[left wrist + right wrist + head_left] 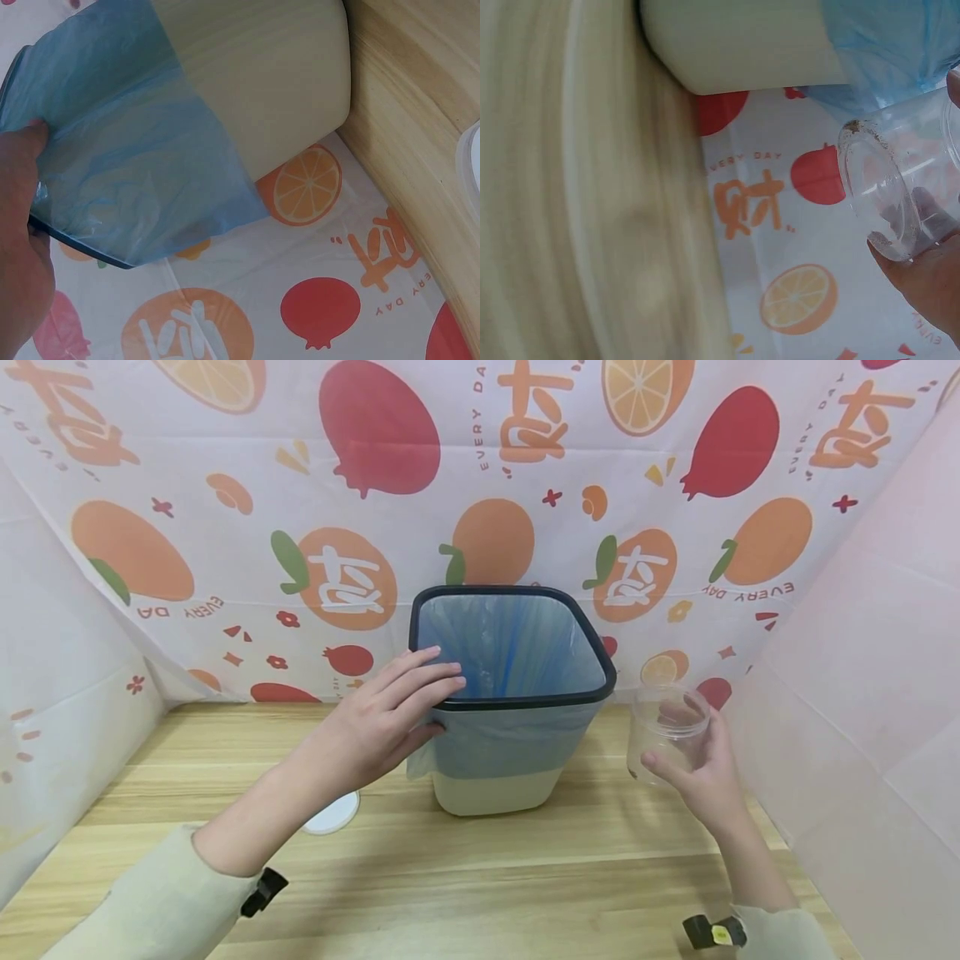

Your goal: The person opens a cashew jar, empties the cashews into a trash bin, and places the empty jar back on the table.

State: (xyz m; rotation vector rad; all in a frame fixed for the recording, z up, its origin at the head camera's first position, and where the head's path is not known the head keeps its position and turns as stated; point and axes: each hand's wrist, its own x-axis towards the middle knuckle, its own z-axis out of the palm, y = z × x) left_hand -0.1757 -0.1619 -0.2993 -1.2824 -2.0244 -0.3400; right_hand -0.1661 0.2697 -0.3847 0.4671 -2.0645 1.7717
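Observation:
A cream trash can (498, 795) lined with a blue plastic bag (517, 739) stands on the table, its black rim (525, 702) facing up. My left hand (390, 714) grips the near left part of that rim, fingers over the inside and thumb against the bag outside. To the right of the can, my right hand (708, 777) holds a clear plastic jar (663, 735), lidless and raised beside the can. Brown residue (853, 126) clings near the jar's base in the right wrist view. A white round lid (333, 816) lies on the table, partly hidden by my left forearm.
The wooden table (480, 893) runs up to a white cloth (420, 543) printed with fruit behind the can. Pale sheets hang at the left and right sides. A black strap (264, 893) sits on the left sleeve.

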